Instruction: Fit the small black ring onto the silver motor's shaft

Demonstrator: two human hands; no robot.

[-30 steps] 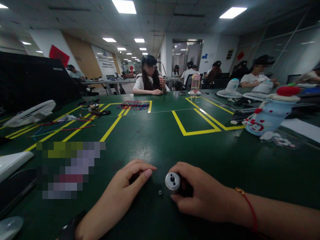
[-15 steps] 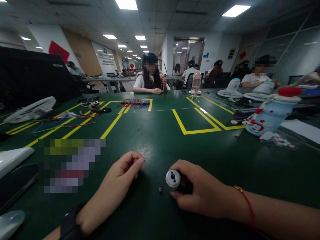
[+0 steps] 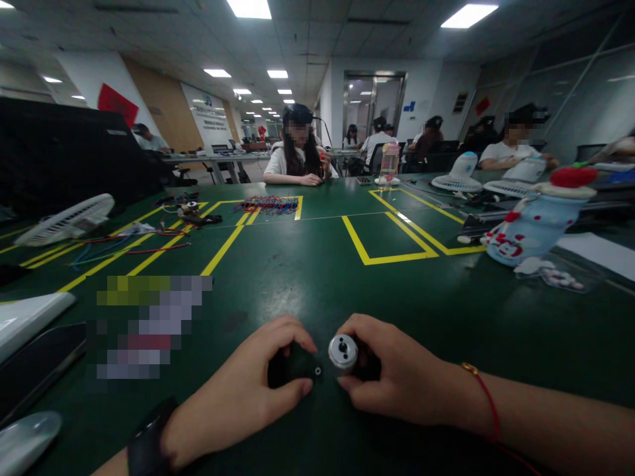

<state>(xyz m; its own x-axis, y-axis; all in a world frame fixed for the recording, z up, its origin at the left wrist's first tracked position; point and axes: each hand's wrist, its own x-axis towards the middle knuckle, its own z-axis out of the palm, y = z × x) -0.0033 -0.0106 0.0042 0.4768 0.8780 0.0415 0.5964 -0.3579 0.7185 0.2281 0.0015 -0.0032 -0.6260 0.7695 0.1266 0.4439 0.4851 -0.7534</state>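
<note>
Upright on the green table, a silver metal cylinder with a central hole and small holes in its top face is gripped by my right hand, thumb and fingers around its side. Just left of it lies a tiny dark ring-shaped part. My left hand is open, its thumb and forefinger spread on either side of that small part. A gap between the fingertips and the part seems to remain, though contact is hard to judge.
A blue bottle stands at the right beside a small bag of beads. Bundled wires and a white fan lie farther off. A computer mouse is at the lower left. Another person sits across the table.
My left hand has moved right toward the small ring-shaped part, and its closed fingers have spread apart. My right hand and the cylinder have stayed nearly in place.
</note>
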